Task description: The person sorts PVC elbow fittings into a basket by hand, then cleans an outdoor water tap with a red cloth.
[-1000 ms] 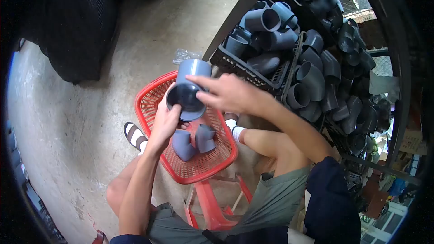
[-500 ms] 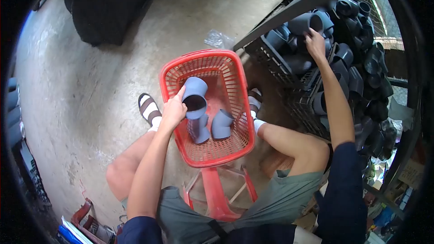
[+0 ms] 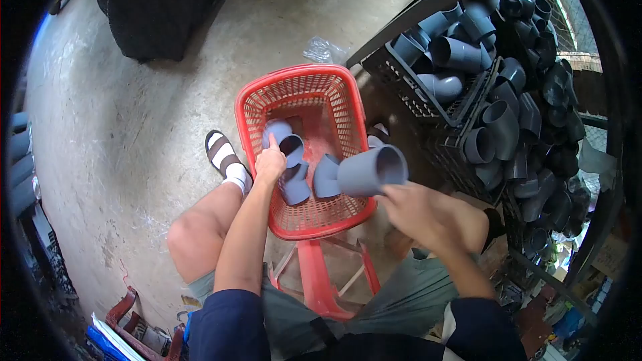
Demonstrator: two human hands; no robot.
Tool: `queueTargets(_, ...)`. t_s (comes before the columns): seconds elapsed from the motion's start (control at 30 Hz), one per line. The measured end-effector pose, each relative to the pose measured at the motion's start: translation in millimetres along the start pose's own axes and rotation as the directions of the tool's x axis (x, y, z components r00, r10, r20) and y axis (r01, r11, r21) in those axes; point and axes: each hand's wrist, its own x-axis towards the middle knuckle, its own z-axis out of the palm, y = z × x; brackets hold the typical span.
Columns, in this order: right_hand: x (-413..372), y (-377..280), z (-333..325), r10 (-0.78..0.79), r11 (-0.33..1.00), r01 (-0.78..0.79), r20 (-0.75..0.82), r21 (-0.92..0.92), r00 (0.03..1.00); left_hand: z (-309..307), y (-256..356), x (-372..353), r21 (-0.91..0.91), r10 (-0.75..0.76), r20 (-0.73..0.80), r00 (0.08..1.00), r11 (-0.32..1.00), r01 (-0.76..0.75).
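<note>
Head view. Left hand (image 3: pixel 269 164) at centre of frame, fingers curled on a grey pipe bend (image 3: pixel 289 147) lying inside the red basket (image 3: pixel 301 72), index finger stretched up. Right hand (image 3: pixel 411 208) right of centre, fingers wrapped round the end of a grey pipe fitting (image 3: pixel 370 171), held over the basket's right rim. Crates of fittings (image 3: pixel 461 60) at upper right.

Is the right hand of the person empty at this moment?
No, the right hand grips a grey pipe fitting with its fingers, close above the rim of the red basket.
</note>
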Motion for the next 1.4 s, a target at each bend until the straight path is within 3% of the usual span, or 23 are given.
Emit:
queueTargets(0.07, 15.8, 0.2, 41.8, 0.071, 0.991, -0.082, 0.100, 0.110, 0.992, 9.6, -2.5, 1.3, 0.123, 0.028, 0.011, 1.000, 0.992, -0.029)
queueTargets(0.13, 36.9, 12.9, 82.3, 0.019, 0.996, -0.024, 0.061, 0.083, 0.998, 8.9, 0.8, -4.5, 0.227, 0.061, 0.009, 0.998, 0.972, -0.062)
queueTargets(0.3, 102.5, 45.0, 154.5, -0.071, 0.968, 0.077, 0.035, -0.239, 0.997, -15.0, 33.3, -41.6, 0.426, 0.155, 0.100, 0.983, 0.886, -0.183)
queueTargets(0.37, 128.0, 56.3, 175.5, -0.050, 0.966, 0.053, 0.018, -0.252, 0.999, -61.0, 63.0, -70.2, 0.433, 0.326, 0.276, 0.904, 0.798, -0.420)
queueTargets(0.4, 135.5, 60.9, 185.9, -0.019, 0.977, 0.023, 0.025, -0.210, 1.000, -79.2, 72.2, -86.1, 0.364, 0.463, 0.236, 0.854, 0.773, -0.520)
queueTargets(0.43, 144.2, 64.6, 189.8, 0.012, 0.985, -0.007, 0.028, -0.173, 1.000, -101.7, 84.9, -96.4, 0.297, 0.509, 0.236, 0.828, 0.773, -0.560)
queueTargets(0.47, 147.6, 62.3, 192.4, 0.165, 0.983, -0.157, 0.081, -0.091, 0.983, -121.4, 93.1, -106.0, 0.224, 0.551, 0.239, 0.799, 0.770, -0.598)
queueTargets(0.57, 151.4, 88.5, 230.2, 0.190, 0.978, -0.201, 0.164, 0.051, 0.968, -169.8, 102.9, -108.2, 0.093, 0.638, 0.051, 0.768, 0.763, -0.640)
queueTargets(0.6, 151.1, 70.9, 206.9, 0.270, 0.962, -0.268, 0.325, -0.050, 0.907, -179.5, 101.5, -99.1, 0.111, 0.640, -0.011, 0.768, 0.765, -0.635)
queueTargets(0.7, 135.9, 85.1, 236.0, 0.141, 0.989, -0.148, 0.220, 0.018, 0.965, -209.7, 85.6, -83.6, 0.199, 0.624, -0.114, 0.773, 0.777, -0.598)
queueTargets(0.73, 133.8, 78.6, 230.8, 0.138, 0.990, -0.135, 0.186, -0.032, 0.973, -212.6, 76.7, -77.5, 0.214, 0.610, -0.115, 0.784, 0.786, -0.580)
queueTargets(0.83, 133.1, 70.0, 185.3, 0.055, 0.994, -0.066, 0.125, 0.084, 0.991, -223.4, 70.4, -72.5, 0.208, 0.586, -0.046, 0.809, 0.797, -0.566)
queueTargets(0.87, 136.2, 68.1, 160.1, 0.087, 0.991, -0.105, 0.191, 0.084, 0.978, -225.3, 71.5, -74.8, 0.200, 0.573, -0.011, 0.819, 0.804, -0.560)
queueTargets(0.97, 133.5, 64.3, 42.2, 0.107, 0.773, -0.359, 0.449, 0.524, 0.887, -221.2, 78.5, -75.3, 0.137, 0.580, 0.048, 0.813, 0.802, -0.581)
queueTargets(1.03, 125.5, 66.2, -31.4, 0.127, 0.650, -0.330, 0.331, 0.684, 0.935, -219.9, 87.7, -79.3, 0.144, 0.603, 0.047, 0.797, 0.785, -0.602)
queueTargets(1.1, 132.2, 87.3, -87.2, 0.399, 0.553, -0.431, 0.228, 0.713, 0.888, -213.7, 94.9, -77.6, 0.157, 0.622, 0.040, 0.782, 0.769, -0.620)
queueTargets(1.17, 158.1, 138.2, -104.2, 0.506, 0.834, -0.427, -0.179, 0.350, 0.843, -201.7, 97.2, -71.8, 0.160, 0.698, -0.007, 0.716, 0.708, -0.688)
queueTargets(1.2, 171.8, 160.7, -106.8, 0.480, 0.865, -0.501, -0.301, 0.008, 0.824, -197.1, 100.9, -71.1, 0.166, 0.715, -0.021, 0.699, 0.692, -0.703)
queueTargets(1.23, 184.3, 182.6, -106.4, 0.411, 0.770, -0.550, -0.409, -0.323, 0.815, -193.4, 104.7, -70.3, 0.174, 0.734, -0.033, 0.679, 0.673, -0.719)
queueTargets(1.33, 215.3, 236.4, -99.4, 0.369, 0.808, -0.406, -0.171, -0.427, 0.914, -187.7, 112.2, -73.3, 0.176, 0.770, -0.074, 0.634, 0.636, -0.752)
queueTargets(1.4, 239.3, 234.1, -91.2, 0.345, 0.915, -0.364, -0.132, -0.175, 0.929, -184.3, 117.0, -72.9, 0.179, 0.791, -0.127, 0.598, 0.612, -0.771)
